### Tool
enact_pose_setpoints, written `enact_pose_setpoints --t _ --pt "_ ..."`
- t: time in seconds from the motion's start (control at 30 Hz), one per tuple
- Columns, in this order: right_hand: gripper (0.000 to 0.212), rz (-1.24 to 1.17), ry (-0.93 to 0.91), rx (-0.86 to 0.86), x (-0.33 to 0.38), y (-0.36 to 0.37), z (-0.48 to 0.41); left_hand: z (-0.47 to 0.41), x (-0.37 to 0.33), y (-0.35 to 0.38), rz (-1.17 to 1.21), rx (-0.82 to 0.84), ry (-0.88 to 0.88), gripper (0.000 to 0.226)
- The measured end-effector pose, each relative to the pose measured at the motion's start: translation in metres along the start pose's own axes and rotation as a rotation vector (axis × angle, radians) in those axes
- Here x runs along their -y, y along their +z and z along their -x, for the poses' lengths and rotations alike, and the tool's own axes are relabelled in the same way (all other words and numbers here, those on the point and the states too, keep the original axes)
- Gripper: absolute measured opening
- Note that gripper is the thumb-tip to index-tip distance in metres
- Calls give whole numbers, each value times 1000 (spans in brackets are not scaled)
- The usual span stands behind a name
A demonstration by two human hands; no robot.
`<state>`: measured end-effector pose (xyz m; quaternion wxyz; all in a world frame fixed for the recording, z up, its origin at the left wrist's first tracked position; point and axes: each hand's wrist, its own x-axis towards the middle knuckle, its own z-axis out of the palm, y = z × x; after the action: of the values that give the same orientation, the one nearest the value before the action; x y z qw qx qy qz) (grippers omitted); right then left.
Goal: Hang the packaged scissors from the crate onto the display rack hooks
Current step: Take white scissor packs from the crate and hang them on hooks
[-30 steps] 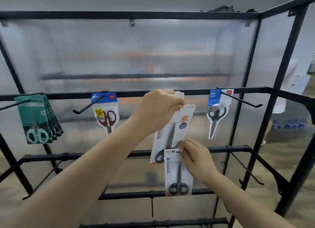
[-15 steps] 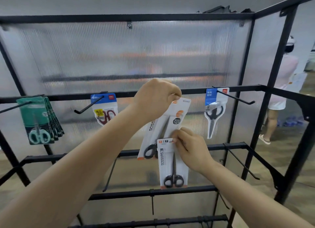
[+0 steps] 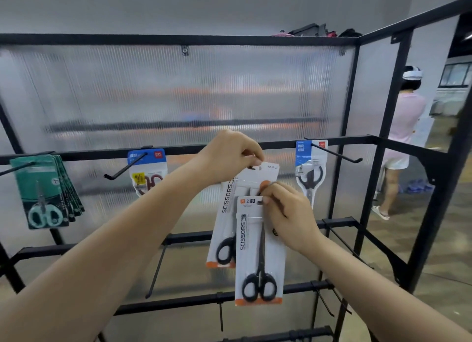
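My left hand (image 3: 229, 157) pinches the top of a large white scissors pack (image 3: 229, 206) with black handles, holding it just in front of the rack's middle bar (image 3: 281, 144). My right hand (image 3: 288, 216) pinches the top of a smaller white scissors pack (image 3: 258, 254), which hangs in front of the larger one. Other packs hang on hooks: a green stack (image 3: 44, 191) at left, a blue-topped pack with red scissors (image 3: 146, 170), and a blue-topped pack (image 3: 310, 170) at right.
The black rack (image 3: 178, 38) has a ribbed translucent back panel and several bare hooks, such as one on the lower right (image 3: 347, 244). A person in pink (image 3: 403, 137) stands beyond the rack's right side. The crate is out of view.
The larger pack has swung from tilted to nearly upright and sits a little lower under the middle bar. Both hands keep their grips; the view has shifted left.
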<state>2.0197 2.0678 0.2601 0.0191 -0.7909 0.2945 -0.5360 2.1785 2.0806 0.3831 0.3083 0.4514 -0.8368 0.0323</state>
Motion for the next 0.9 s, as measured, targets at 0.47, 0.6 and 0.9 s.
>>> enact_pose_setpoints --t 0.47,0.6,0.9 --pt "13 -9 -24 -118 20 -6 -29 -2 31 11 167 13 -26 17" --pt "9 22 13 -119 21 -4 -47 -9 40 14 75 -31 -27 12" --pt "10 -12 101 -3 6 4 -67 -25 67 27 -5 -129 -93 12"
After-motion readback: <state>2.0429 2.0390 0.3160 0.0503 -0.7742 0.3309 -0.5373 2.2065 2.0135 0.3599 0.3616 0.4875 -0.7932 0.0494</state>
